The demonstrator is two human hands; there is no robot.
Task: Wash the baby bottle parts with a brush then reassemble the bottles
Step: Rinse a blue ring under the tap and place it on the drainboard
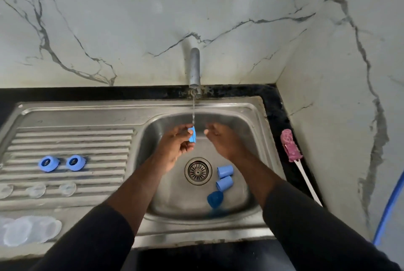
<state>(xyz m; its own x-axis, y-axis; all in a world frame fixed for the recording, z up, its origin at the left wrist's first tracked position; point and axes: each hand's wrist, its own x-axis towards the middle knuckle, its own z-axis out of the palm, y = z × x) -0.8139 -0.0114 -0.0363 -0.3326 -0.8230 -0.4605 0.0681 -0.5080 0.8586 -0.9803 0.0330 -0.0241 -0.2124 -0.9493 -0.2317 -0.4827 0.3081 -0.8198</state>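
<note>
On the far left, near the front edge of the steel drainboard point(72, 135), clear bottle bodies point(30, 230) lay on their sides in a blurred cluster. Just behind them, three clear silicone teats point(36, 190) sat in a row on the ridges. Farther back on the ridges, two blue screw collars point(62, 163) stood side by side, slightly apart.

To the right lay the sink basin point(153, 139), where a thin stream of water point(193, 109) ran from the tap point(194, 67) set against the marble wall. The left hand point(177, 141) pinched a small blue bottle part point(192, 134) between thumb and fingers, holding it right under the stream. The right hand point(225, 139) hovered just beside it, empty, fingers loosely curled and apart from the part.

Below the right forearm, beside the drain point(198, 171), three blue caps point(224, 178) lay on the basin floor, close together.

On the black counter right of the sink, a pink sponge brush point(290, 146) with a white handle lay well apart from both hands.
</note>
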